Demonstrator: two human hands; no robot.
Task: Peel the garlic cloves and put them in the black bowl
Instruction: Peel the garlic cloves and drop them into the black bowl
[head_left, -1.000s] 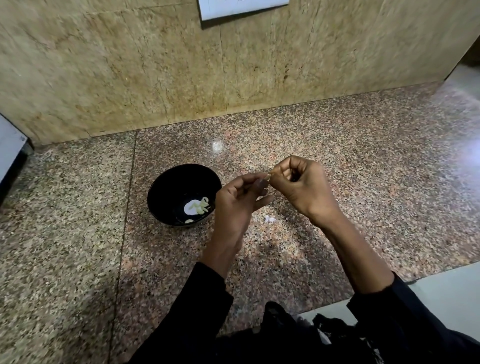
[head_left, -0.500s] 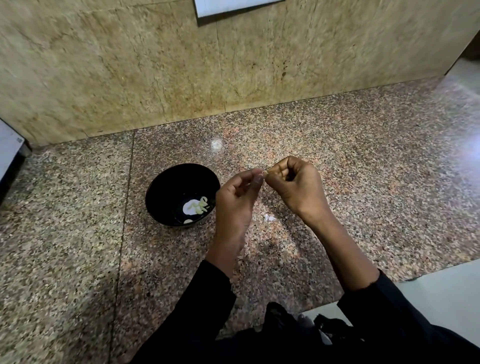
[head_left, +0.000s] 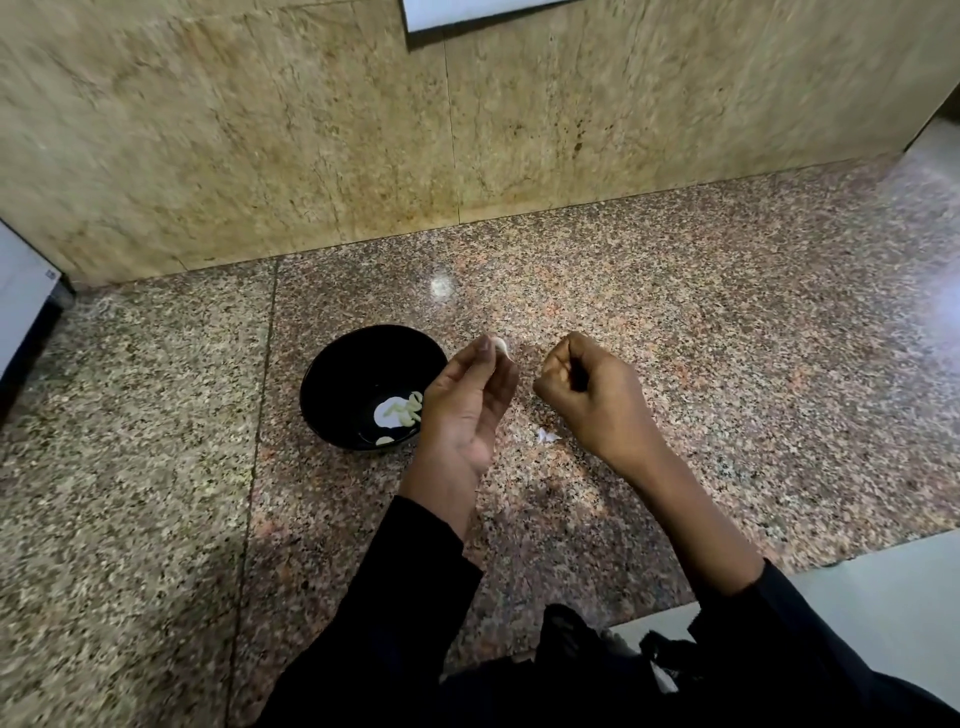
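Counter (head_left: 727, 364) room spreads wide around both hands. Black bowl (head_left: 332, 374) sits just left of the left hand (head_left: 462, 410), with peeled cloves inside. Right hand (head_left: 587, 395) is curled; cannot tell if it holds anything. Left fingertips pinch a garlic clove (head_left: 500, 347), small, light, probably slippery, so hold its sides.

The one camera sat on my head, looking forward and steeply down. It took in the speckled granite bench (head_left: 727, 364) close below me and the tan stone wall (head_left: 208, 130) rising behind it. My dark sleeves (head_left: 395, 613) entered from the bottom edge.
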